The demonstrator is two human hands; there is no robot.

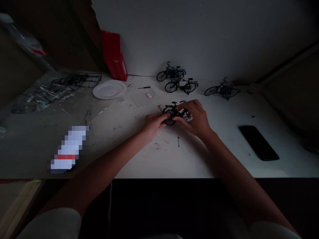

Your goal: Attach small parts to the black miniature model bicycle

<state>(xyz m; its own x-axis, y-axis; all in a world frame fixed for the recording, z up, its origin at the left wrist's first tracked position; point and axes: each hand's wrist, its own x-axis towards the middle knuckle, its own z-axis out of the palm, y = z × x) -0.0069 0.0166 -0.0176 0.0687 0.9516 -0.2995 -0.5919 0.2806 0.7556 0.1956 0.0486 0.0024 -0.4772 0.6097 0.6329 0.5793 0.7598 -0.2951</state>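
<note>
A miniature bicycle (pixel 171 111) is held upright midway between the near and far edges of a white surface (pixel 149 162). The left hand (pixel 153 124) pinches the rear wheel (pixel 170 121), seemingly to steady it; the right hand (pixel 195 116) curls thumb and fingers about the frame. Three model bicycles (pixel 183 87) (likely parked clear of the work) stand toward the far edge.

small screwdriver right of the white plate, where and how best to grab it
Probably by the thicker dark handle at the right end, pinched from above: the screwdriver lies flat, its thin shaft pointing left toward the white plate.
</note>
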